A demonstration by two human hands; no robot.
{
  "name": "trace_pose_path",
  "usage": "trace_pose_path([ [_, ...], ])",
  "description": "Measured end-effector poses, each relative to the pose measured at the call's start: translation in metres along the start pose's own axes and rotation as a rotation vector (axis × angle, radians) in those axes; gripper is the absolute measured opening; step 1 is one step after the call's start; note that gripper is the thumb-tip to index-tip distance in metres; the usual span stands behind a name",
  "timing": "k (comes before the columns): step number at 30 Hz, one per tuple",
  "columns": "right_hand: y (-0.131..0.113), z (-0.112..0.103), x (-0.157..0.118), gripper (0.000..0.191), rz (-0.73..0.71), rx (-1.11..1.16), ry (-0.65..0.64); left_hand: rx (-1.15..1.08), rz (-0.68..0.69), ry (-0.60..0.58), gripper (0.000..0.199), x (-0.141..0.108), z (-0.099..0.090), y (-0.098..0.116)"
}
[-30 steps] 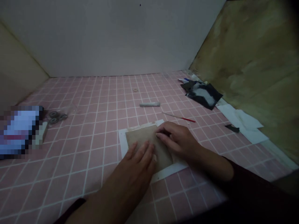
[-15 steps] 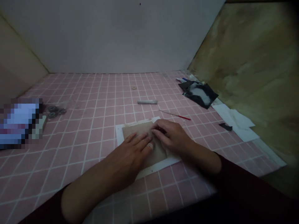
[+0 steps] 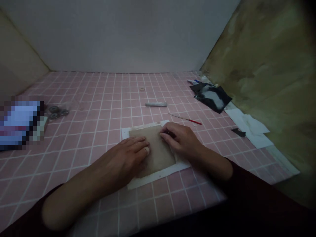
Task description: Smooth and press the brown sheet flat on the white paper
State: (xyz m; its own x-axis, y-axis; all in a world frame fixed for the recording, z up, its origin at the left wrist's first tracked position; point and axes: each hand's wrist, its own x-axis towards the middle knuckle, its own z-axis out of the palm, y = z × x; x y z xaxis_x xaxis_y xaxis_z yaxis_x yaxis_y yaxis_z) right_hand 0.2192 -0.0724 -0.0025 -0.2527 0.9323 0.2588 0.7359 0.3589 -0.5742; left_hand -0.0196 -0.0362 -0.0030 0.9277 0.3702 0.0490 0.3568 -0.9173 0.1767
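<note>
A brown-grey square sheet (image 3: 158,159) lies on a larger white sheet (image 3: 160,176) near the table's front. My left hand (image 3: 132,154) rests flat over the left part of the brown-grey sheet, with a pale ring-like band on one finger. At the sheet's right side is my right hand (image 3: 179,138), its thumb and forefinger drawn together near the surface. What lies between those fingertips, if anything, is too small to make out. Beyond the hands lie a thin tool with a red handle (image 3: 195,121) and a short grey stick (image 3: 156,104).
A blurred-out screen (image 3: 19,121) stands at the left, beside grey rolls (image 3: 54,112). A small ring (image 3: 142,89) lies farther back on the pink checked cloth (image 3: 111,105). At the right are a black packet (image 3: 213,98), white papers (image 3: 251,128) and a black scrap (image 3: 238,132).
My left hand has slid left across the brown-grey sheet, uncovering its middle. My right hand stays at nearly the same place on the sheet. The view has tilted slightly.
</note>
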Motion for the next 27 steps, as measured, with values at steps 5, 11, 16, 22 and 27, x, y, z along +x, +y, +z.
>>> trace_pose_path([
  [5, 0.001, 0.0, 0.0, 0.005, 0.007, -0.003, 0.002, -0.054, -0.052, 0.026, 0.04, 0.011, -0.006, 0.012],
  [11, 0.001, -0.001, 0.0, 0.005, 0.004, -0.018, 0.003, -0.143, -0.168, 0.065, 0.059, 0.014, -0.004, 0.011],
  [16, 0.001, -0.001, -0.001, 0.005, 0.0, -0.029, -0.002, -0.118, -0.167, 0.101, 0.06, 0.009, -0.003, 0.001],
  [22, -0.001, -0.001, 0.0, 0.005, -0.002, -0.042, -0.007, -0.083, -0.208, 0.022, 0.045, 0.008, -0.014, -0.005],
  [27, -0.002, 0.0, -0.001, 0.005, -0.059, -0.061, -0.018, -0.135, -0.174, -0.083, 0.03, 0.005, -0.019, -0.016],
])
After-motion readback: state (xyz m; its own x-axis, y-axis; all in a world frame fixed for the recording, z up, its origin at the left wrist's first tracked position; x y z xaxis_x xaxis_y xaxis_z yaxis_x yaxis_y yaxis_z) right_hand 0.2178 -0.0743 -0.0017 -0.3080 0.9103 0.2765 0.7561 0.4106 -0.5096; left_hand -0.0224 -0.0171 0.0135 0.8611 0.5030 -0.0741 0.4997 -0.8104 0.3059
